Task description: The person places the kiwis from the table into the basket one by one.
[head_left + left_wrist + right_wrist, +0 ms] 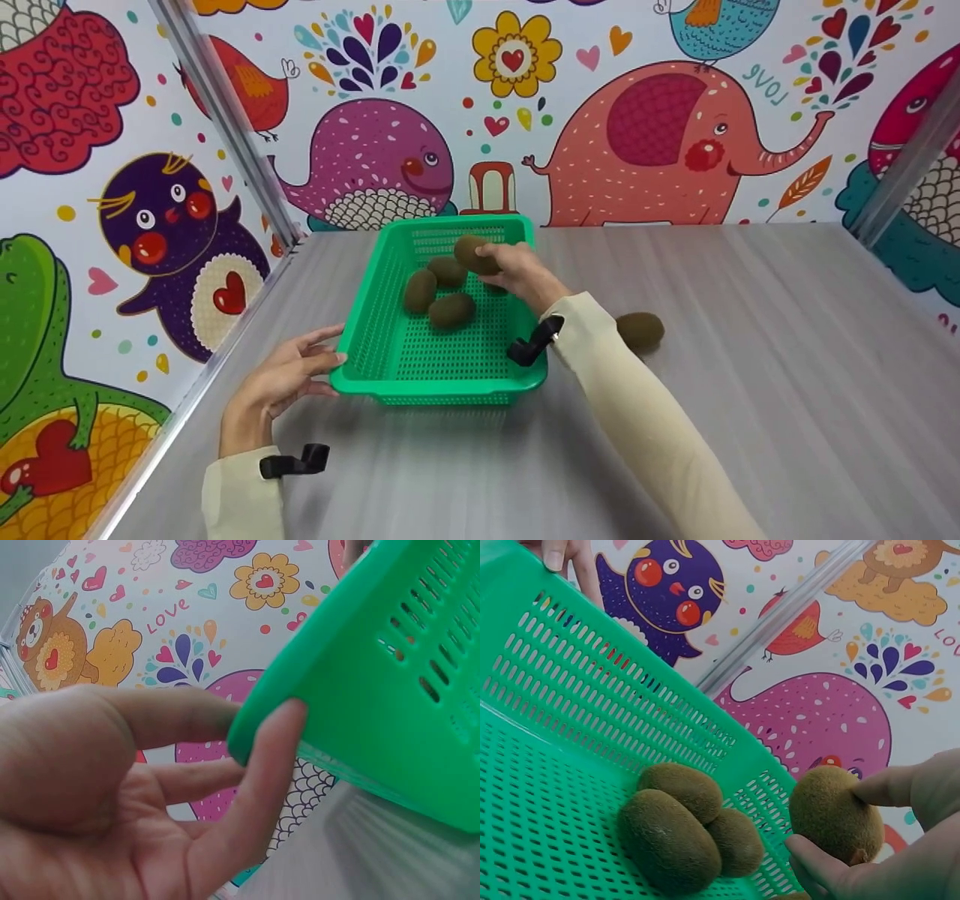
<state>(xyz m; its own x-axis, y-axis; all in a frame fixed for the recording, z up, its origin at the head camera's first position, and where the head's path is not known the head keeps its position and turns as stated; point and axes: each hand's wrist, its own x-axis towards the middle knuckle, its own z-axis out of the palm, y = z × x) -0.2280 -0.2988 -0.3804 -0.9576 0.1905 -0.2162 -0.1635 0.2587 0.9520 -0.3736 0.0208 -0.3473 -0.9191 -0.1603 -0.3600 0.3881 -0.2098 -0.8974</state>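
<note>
A green plastic basket [439, 386] with slotted walls stands on the table. My left hand [289, 371] pinches its near left corner, with the thumb on the rim [259, 716] and the other fingers around the outside. Inside the basket, my right hand [521, 274] grips a brown kiwi [832, 814] between thumb and fingers, held above the basket floor near the far right side. Three kiwis [667, 840] lie close together on the basket floor. Another kiwi [495, 288] shows partly beneath the right hand, which hides most of it.
One more kiwi [641, 331] lies on the grey wood-grain table [787, 360], right of the basket and beside the right sleeve. Walls printed with cartoon animals [645, 157] rise behind and to the left. A metal strip [232, 120] runs up the back left corner.
</note>
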